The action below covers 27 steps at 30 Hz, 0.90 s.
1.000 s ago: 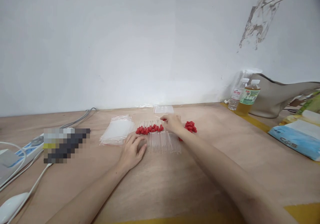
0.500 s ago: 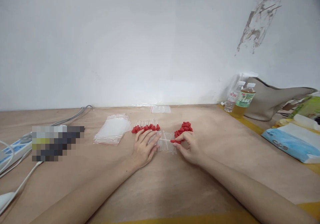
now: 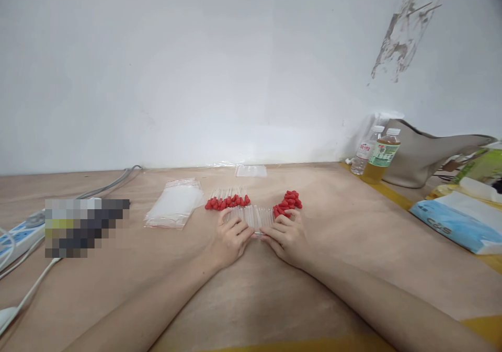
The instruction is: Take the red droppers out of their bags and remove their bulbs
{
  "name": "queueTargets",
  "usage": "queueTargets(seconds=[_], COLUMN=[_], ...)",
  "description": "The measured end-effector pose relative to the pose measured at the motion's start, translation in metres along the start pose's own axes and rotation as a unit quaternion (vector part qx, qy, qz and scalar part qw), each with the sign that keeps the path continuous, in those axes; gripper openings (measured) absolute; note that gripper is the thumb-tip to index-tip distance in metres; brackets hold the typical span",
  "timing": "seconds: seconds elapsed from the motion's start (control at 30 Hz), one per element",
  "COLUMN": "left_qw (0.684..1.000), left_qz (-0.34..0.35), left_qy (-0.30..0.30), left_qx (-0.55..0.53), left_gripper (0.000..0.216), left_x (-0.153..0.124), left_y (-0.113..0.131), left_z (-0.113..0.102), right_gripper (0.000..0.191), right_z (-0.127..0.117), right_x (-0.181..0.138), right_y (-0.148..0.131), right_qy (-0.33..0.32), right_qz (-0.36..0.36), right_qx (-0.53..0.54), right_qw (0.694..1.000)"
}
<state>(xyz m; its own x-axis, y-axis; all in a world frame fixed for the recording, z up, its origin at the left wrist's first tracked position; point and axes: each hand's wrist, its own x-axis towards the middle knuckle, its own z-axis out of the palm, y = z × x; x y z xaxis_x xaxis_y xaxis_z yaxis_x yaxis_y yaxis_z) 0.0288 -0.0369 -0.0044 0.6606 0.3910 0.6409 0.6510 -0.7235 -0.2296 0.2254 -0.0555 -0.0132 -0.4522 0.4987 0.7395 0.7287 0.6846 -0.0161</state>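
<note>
A row of clear thin tubes (image 3: 253, 216) lies on the table between my hands. My left hand (image 3: 233, 237) pinches the left end of a clear tube (image 3: 258, 233) held crosswise at the row's near edge. At its right end, my right hand (image 3: 286, 237) is closed on the same tube; whether a red bulb sits inside those fingers is hidden. Loose red rubber bulbs (image 3: 292, 199) are heaped just beyond my right hand. Behind my left hand lie several droppers (image 3: 227, 202), clear tubes with red bulbs on their near ends.
Left of the droppers is a stack of clear zip bags (image 3: 174, 203); another small bag (image 3: 251, 171) lies by the wall. A power strip (image 3: 23, 239) with cables is far left. Two bottles (image 3: 381, 156) and a blue tissue pack (image 3: 451, 226) stand or lie at right.
Both hands have come closer together and slightly nearer to me, with the tube between them. The red bulb that showed in my right fingers is out of sight.
</note>
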Motion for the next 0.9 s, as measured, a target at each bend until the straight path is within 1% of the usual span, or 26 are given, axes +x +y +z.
queueTargets(seconds=[0.1,0.3,0.43,0.5,0.6,0.7,0.77,0.83,0.9], left_qw=[1.0,0.999,0.998,0.997,0.996,0.991,0.989,0.987,0.987], left_qz=[-0.002,-0.012,-0.013,-0.012,-0.02,-0.041,-0.049,-0.064,-0.1], left_qy=[-0.018,-0.019,-0.025,-0.028,-0.034,-0.056,-0.075,-0.083,-0.078], left_qx=[-0.01,-0.038,-0.056,-0.065,-0.086,-0.111,-0.122,-0.118,-0.102], left_gripper=[0.017,0.02,0.022,0.023,0.024,0.025,0.027,0.028,0.028], left_x=[0.0,0.0,-0.001,-0.001,0.001,0.003,0.002,0.0,-0.003], left_y=[0.002,0.004,0.005,0.007,0.009,0.009,0.004,-0.007,-0.021], left_z=[-0.005,-0.008,-0.01,-0.012,-0.014,-0.016,-0.018,-0.022,-0.026], right_gripper=[0.015,0.016,0.018,0.02,0.025,0.031,0.033,0.033,0.033], right_z=[-0.003,-0.008,-0.011,-0.011,-0.012,-0.013,-0.016,-0.021,-0.027], right_x=[-0.002,-0.003,-0.006,-0.008,-0.011,-0.014,-0.015,-0.017,-0.017], right_y=[-0.001,-0.001,0.002,0.004,0.006,0.011,0.017,0.027,0.041], right_qy=[-0.012,-0.005,-0.01,-0.013,-0.001,0.003,0.006,0.029,0.065], right_qz=[-0.018,-0.029,-0.052,-0.068,-0.092,-0.095,-0.092,-0.085,-0.042], right_qx=[-0.023,-0.04,-0.063,-0.079,-0.098,-0.106,-0.108,-0.115,-0.12], right_qw=[1.0,0.999,0.997,0.994,0.991,0.99,0.99,0.989,0.99])
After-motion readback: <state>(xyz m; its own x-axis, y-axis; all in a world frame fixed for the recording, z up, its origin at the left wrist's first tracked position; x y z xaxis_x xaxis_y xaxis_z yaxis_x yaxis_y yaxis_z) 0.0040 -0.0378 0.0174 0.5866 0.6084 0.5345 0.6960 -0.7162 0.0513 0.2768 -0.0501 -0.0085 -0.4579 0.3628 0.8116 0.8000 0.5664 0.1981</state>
